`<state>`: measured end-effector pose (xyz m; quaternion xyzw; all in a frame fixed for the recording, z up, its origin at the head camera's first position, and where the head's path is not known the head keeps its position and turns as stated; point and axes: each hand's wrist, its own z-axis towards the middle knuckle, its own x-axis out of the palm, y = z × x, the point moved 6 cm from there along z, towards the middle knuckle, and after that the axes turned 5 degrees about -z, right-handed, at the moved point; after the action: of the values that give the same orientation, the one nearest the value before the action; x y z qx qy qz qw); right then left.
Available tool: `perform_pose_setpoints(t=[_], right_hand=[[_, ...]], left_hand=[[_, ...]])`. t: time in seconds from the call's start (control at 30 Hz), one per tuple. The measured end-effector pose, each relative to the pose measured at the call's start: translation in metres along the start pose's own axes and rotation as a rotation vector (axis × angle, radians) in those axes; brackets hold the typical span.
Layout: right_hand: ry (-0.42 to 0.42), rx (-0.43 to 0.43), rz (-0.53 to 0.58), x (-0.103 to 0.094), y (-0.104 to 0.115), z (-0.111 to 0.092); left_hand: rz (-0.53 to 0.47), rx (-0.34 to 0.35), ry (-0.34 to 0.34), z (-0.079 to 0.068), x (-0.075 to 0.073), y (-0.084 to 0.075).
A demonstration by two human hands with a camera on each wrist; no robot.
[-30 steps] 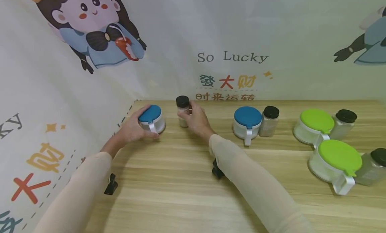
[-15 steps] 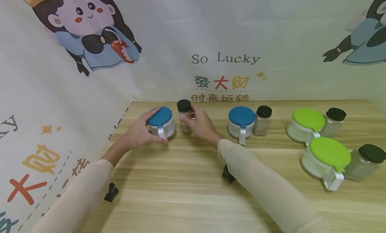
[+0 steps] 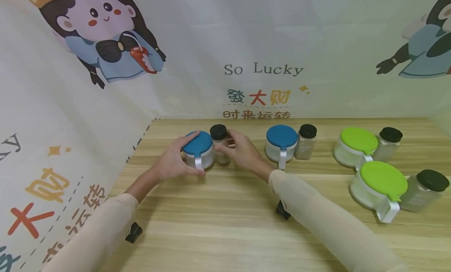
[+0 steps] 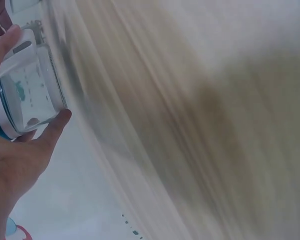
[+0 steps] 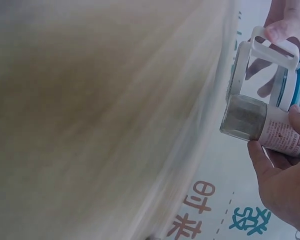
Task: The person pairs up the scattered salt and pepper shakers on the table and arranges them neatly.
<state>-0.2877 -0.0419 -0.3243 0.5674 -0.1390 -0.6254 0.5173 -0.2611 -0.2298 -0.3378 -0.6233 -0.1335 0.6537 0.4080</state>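
My left hand (image 3: 174, 158) grips a clear seasoning jar (image 3: 206, 161) with a blue lid and a white handle, thumb by the handle. In the left wrist view the glass side of this jar (image 4: 32, 92) shows between thumb and fingers. Right beside it, my right hand (image 3: 243, 150) pinches a spice bottle (image 3: 221, 145) with a black cap between thumb and fingers. The right wrist view shows the bottle's label (image 5: 283, 132) and greyish contents, with its side close against the jar (image 5: 239, 70). Both containers stand upright at the table's back left.
To the right stand another blue-lidded jar (image 3: 281, 141) and black-capped bottle (image 3: 305, 143). Farther right are two green-lidded jars (image 3: 357, 143), each beside a black-capped bottle (image 3: 389, 143). A printed curtain (image 3: 190, 60) borders the wooden table (image 3: 211, 225) at back and left.
The left hand has brought the blue-lidded jar right and nearer the front, up beside the spice bottle. The right hand has shifted the bottle slightly toward the front.
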Motion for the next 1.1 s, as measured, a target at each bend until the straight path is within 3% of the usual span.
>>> perform_pose_setpoints(t=[0.27, 0.53, 0.87, 1.1], right_hand=[[0.023, -0.011, 0.029, -0.006, 0.002, -0.02], [0.024, -0.055, 0.009, -0.026, 0.005, -0.048], [0.059, -0.012, 0.067, -0.062, -0.004, -0.107], [-0.004, 0.041, 0.102, -0.095, -0.02, -0.155]], left_hand=[[0.044, -0.004, 0.014, -0.009, 0.012, -0.01], [0.021, 0.036, 0.022, -0.015, 0.028, -0.031], [-0.068, 0.074, 0.036, -0.038, 0.054, -0.071], [-0.034, 0.082, 0.015, -0.047, 0.074, -0.096]])
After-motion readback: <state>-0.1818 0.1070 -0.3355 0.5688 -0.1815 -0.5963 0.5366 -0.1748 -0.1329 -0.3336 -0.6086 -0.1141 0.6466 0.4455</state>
